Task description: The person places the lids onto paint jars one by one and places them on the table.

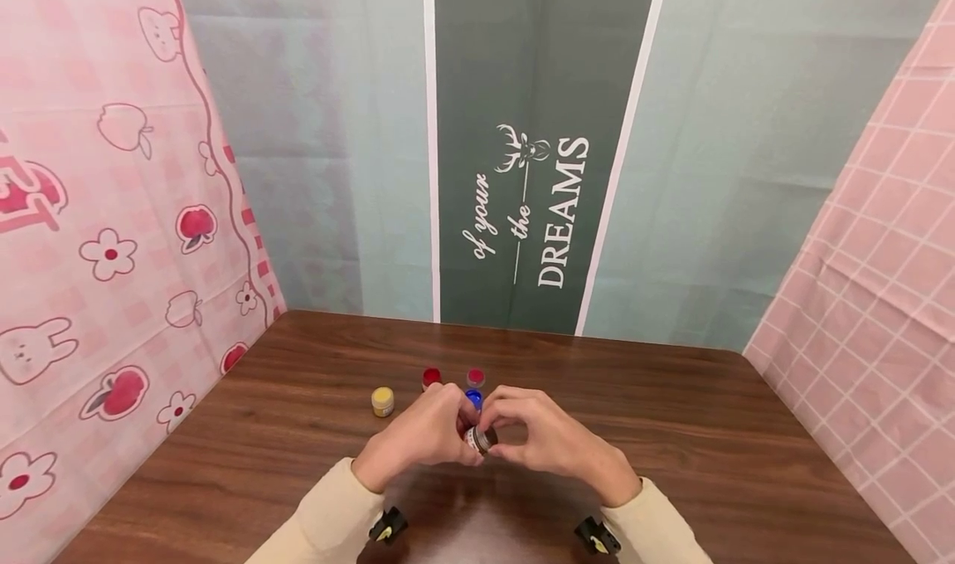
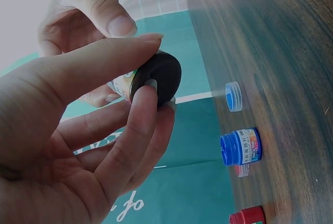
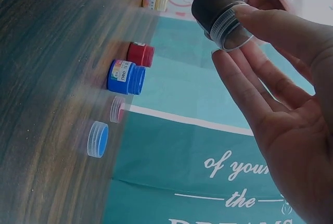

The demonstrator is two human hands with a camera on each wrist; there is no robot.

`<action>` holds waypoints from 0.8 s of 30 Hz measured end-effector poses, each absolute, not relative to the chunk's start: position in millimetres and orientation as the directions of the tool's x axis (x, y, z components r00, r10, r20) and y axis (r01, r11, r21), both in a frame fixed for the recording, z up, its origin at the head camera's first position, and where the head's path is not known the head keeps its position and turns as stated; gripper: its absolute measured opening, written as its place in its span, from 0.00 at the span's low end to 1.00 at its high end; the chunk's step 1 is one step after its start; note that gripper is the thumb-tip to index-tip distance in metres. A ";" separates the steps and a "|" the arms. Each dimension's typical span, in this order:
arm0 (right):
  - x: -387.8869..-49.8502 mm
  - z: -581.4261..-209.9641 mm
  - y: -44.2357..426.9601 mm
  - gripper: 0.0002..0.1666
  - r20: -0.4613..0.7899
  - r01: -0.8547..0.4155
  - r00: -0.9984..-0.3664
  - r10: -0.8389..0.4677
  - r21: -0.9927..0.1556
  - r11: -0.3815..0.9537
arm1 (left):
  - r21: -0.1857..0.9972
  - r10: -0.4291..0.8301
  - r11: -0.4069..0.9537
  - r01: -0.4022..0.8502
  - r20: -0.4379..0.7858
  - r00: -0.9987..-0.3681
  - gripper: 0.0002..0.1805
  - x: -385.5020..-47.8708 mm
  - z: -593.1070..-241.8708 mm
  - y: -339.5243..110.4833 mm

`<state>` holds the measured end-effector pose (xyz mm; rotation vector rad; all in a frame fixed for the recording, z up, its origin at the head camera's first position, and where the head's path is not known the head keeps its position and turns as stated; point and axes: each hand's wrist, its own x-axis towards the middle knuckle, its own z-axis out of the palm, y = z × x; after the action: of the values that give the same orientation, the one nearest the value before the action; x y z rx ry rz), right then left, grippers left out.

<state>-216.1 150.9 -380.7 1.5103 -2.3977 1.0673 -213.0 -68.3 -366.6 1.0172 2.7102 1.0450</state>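
Note:
A small black paint jar [image 3: 205,8] with a ridged clear lid [image 3: 235,35] is held tilted above the table, between both hands. My left hand [image 1: 425,427] grips the jar's body, thumb and fingertips around its dark base [image 2: 165,78]. At the lid end, my right hand [image 1: 555,435] pinches the clear lid between thumb and fingers. Just beyond the hands stands an uncapped blue paint jar [image 2: 243,147], partly hidden in the head view. Beside it is a red paint jar [image 3: 139,54], which also looks uncapped.
A yellow paint jar [image 1: 383,402] with its lid on stands to the left on the brown wooden table [image 1: 671,406]. Two loose clear lids lie by the jars, one stained red [image 1: 476,377] and one stained blue [image 3: 97,139]. Printed curtains [image 1: 321,174] hang around the table.

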 end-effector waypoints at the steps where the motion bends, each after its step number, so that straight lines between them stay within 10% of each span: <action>1: -216.0 -380.7 150.6 0.16 0.442 -0.828 -0.497 -0.747 -0.498 0.256 | 0.617 0.604 0.551 0.562 0.170 -0.779 0.10 -212.8 -366.5 -68.3; 13: -212.6 -378.6 149.7 0.15 0.350 -0.722 -0.606 -0.714 -0.619 0.309 | 0.624 0.599 0.551 0.554 0.167 -0.783 0.10 -212.2 -366.9 -68.9; 24: -212.0 -377.4 149.7 0.16 0.366 -0.746 -0.582 -0.726 -0.595 0.298 | 0.621 0.600 0.544 0.564 0.181 -0.779 0.10 -213.6 -367.4 -68.6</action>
<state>-212.0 149.7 -377.4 1.4236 -2.5088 1.1752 -213.6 -68.6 -367.4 1.0233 2.7136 1.0618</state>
